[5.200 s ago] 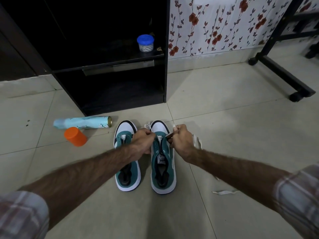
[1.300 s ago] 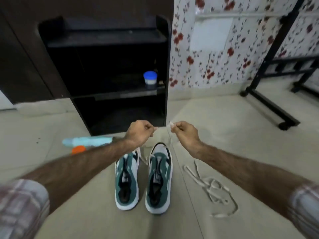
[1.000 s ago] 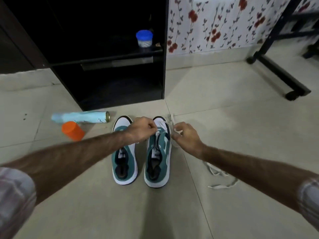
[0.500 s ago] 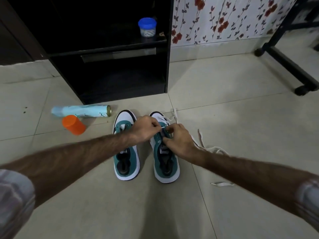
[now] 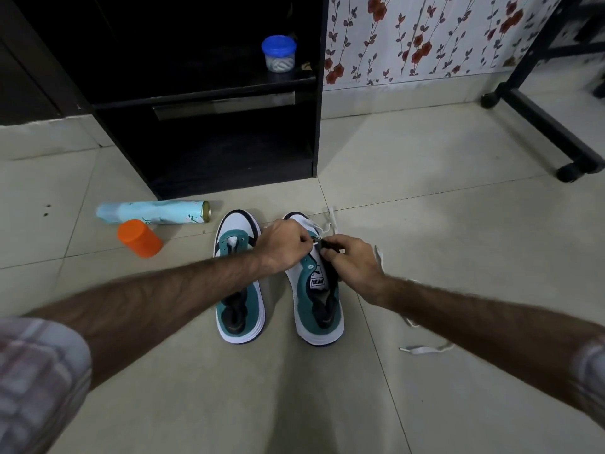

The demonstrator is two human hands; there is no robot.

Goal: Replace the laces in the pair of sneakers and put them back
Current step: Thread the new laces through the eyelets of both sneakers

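Two teal-and-white sneakers stand side by side on the tiled floor, toes pointing away from me: the left sneaker and the right sneaker. A white lace runs through the right sneaker's front eyelets and trails to the right over the floor. My left hand pinches the lace end over the right sneaker's eyelets. My right hand grips the sneaker's eyelet edge right beside it. The left sneaker has no lace in its upper eyelets.
A light blue spray can lies on the floor at left with an orange cap beside it. A black open cabinet stands behind, a blue-lidded jar on its shelf. A black wheeled stand is at right.
Both hands came down from holding the lace ends raised and apart. They now meet over the right sneaker's eyelets, and the loose lace has shifted on the floor at right.
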